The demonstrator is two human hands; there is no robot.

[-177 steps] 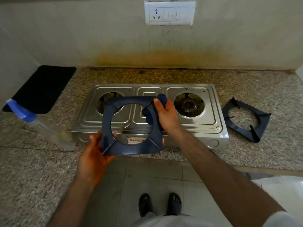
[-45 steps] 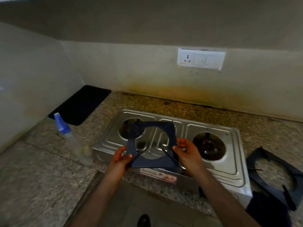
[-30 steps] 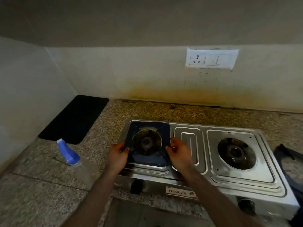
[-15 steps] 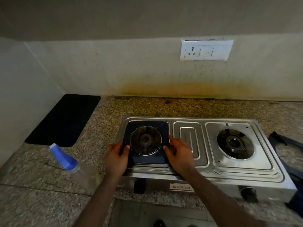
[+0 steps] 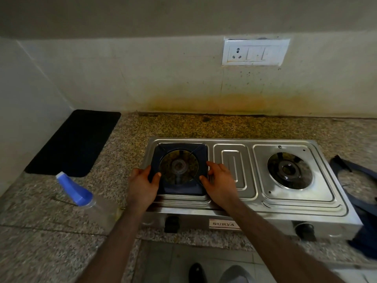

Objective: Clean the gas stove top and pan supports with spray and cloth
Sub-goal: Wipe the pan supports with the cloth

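In the head view, a steel gas stove with 2 burners is seen on a speckled granite counter, its front label reading "SURYA". A dark blue pan support is seated flat in the recess around the left burner. The left hand is placed at the support's left edge, with the thumb curled over the frame's inner rim and the fingers wrapped round its outer side, so the frame is gripped there. The right hand is laid at the support's right edge, its thumb tip touching the inner rim and its fingers spread loosely over the frame's right side and the steel just beside it; whether the frame is pinched or only pressed cannot be told for certain.

The right burner is left uncovered. A 2nd pan support is seen on the counter just right of the stove, partly cut off by the picture's edge. A dark blue cloth is seen at the stove's front right corner, blurred. A clear spray bottle with a blue nozzle is seen lying tilted on the counter left of the stove, near the left forearm. A black mat is laid in the far left corner, against the wall. A white switch plate is mounted on the stained wall behind the stove.
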